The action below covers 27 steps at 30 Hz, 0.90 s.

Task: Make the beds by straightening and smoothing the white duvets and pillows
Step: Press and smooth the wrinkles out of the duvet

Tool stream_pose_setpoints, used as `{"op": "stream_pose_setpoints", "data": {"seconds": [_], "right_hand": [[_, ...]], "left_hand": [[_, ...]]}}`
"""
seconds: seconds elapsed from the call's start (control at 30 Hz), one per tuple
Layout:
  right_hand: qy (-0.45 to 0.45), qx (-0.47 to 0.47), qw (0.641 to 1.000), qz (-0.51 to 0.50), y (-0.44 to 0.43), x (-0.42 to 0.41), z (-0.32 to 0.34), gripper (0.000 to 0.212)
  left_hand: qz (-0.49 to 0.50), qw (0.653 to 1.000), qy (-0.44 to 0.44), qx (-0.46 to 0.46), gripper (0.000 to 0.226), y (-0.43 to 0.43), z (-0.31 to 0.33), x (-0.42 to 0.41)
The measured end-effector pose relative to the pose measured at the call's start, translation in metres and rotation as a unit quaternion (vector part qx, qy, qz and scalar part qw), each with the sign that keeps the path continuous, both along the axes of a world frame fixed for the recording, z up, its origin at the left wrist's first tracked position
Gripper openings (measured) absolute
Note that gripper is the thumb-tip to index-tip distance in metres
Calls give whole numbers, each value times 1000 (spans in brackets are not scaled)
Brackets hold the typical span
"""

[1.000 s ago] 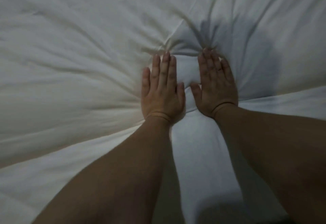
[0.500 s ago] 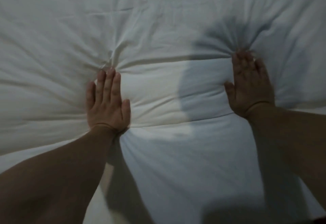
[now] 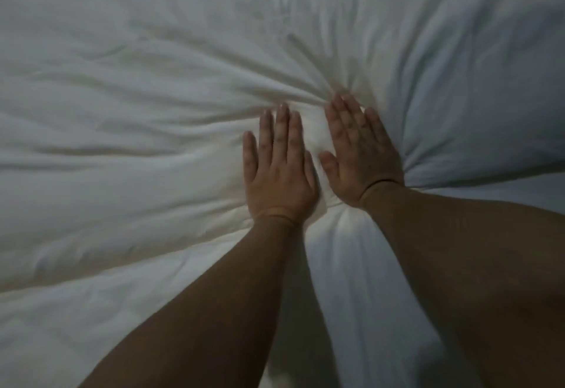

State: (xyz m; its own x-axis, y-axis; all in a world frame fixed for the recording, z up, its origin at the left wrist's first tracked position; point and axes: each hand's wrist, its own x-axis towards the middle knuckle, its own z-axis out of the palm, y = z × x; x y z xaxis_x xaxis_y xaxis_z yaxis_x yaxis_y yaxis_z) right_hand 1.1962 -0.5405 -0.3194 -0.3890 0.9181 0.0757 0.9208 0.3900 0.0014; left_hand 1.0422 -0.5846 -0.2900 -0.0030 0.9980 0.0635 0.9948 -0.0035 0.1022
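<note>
A white duvet (image 3: 128, 118) fills the whole view, with soft folds fanning out from the middle. My left hand (image 3: 279, 170) lies flat on it, palm down, fingers straight and together. Right beside it, my right hand (image 3: 359, 155) also presses flat on the duvet with straight fingers, its fingertips at the point where several creases meet. The two hands sit a thumb's width apart. A seam or edge of the duvet (image 3: 91, 283) runs across the lower left. No pillow is in view.
Below the duvet's edge lies more white bedding (image 3: 382, 311) between and under my forearms. Shadows of my arms fall on it.
Half a second ago my hands were spread wide apart on the duvet. They have come back together at the middle, and the creases now gather at my right fingertips.
</note>
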Motion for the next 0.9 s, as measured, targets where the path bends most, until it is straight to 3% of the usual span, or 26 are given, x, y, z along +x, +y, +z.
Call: {"op": "stream_pose_setpoints", "data": {"seconds": [0.17,0.23,0.33,0.47,0.9], "right_hand": [[-11,8,1000,11,1,-2,-3,71],[-32,-5,998,61,-1,9,4,69],[-67,-5,995,77,19,82,32,70],[-100,-19,995,-2,48,169,38,73],[-65,-11,998,-6,52,166,15,75]], "left_hand": [[35,999,22,-21,73,3,-40,-2],[45,999,13,-23,74,3,-38,0],[56,998,-2,-41,75,4,-31,6],[63,997,-19,-44,75,4,-29,8],[61,998,-14,-27,75,6,-33,8]]}}
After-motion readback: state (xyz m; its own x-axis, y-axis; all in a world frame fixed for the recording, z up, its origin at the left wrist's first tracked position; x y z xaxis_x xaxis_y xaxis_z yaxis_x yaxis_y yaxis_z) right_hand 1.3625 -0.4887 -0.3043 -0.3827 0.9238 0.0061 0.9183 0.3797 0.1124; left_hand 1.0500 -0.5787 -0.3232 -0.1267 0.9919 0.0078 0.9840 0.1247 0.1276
